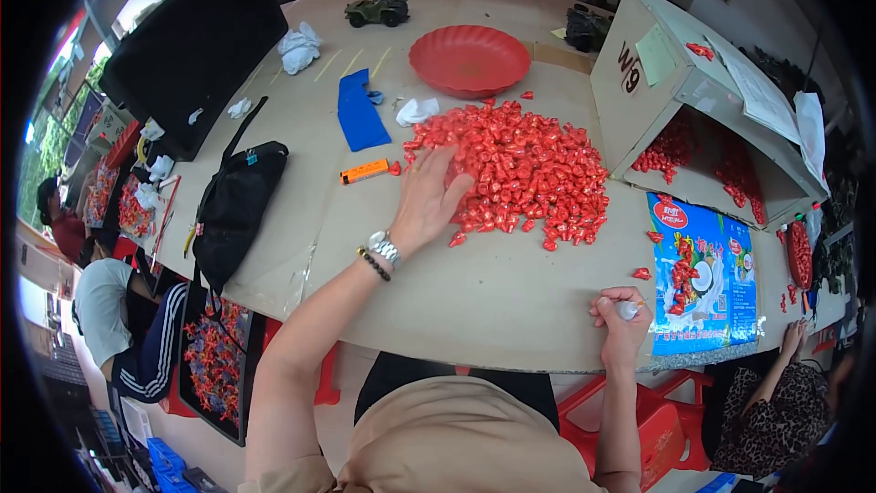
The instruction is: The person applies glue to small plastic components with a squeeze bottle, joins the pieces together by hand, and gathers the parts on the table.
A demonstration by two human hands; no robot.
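Note:
My left hand [431,190] lies at the left side of a wide heap of small glossy red pieces [534,173], its fingers stretched out over them. Whether a piece is under the fingers is hidden. Near the table's front edge, my right hand [622,315] is closed around a small white bottle [628,309], most of it covered by the fingers. Beside that hand lies a blue printed sheet [730,310] with a short row of red pieces [683,278] on it. A single red piece [641,273] rests just above the right hand.
A red fluted bowl [470,59] stands behind the heap. An open-fronted box [652,91] with red pieces inside is at right. Left lie an orange stick-shaped thing [364,172], blue cloth [360,110] and a black bag [242,210]. Other people [776,411] sit at both sides.

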